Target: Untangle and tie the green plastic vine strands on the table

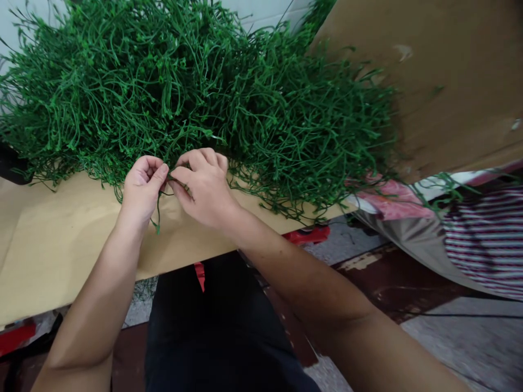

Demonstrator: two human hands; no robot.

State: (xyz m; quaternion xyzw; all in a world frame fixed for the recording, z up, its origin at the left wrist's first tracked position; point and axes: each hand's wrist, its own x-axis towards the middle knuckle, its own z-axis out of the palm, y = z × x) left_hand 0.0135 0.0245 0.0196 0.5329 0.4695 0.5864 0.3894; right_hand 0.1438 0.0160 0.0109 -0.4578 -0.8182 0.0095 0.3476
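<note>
Right into close fingerwork here, with the left hand (141,188) pinched thumb to forefinger and the right hand (204,188) drawn in just beside, thumb and forefinger brought together too, both apparently on one thin green stem (158,224). Hard to tell exactly where under those fingertips, with the grip half hidden, but plain to see below the left hand, dangling in a short tail over the tan tabletop (81,218). Looks very much like the delicate step, handling a single strand by touch at the near edge of the great green pile (175,81). Calls next, by the look of it, for a steady left pinch and a small, careful movement from the right, without snagging the tangle just behind. Out wider to the surface, heaped deep and springy along the back, in front of a white wall (269,11), with a broad brown sheet (457,81) at the right and crumpled pink plastic (402,198) by its near edge. Down past dark trousers (216,337) to a patchy grey and reddish-brown floor (461,332), then across to striped cloth (486,239) at the right edge, worn or merely lying there, impossible to say
</note>
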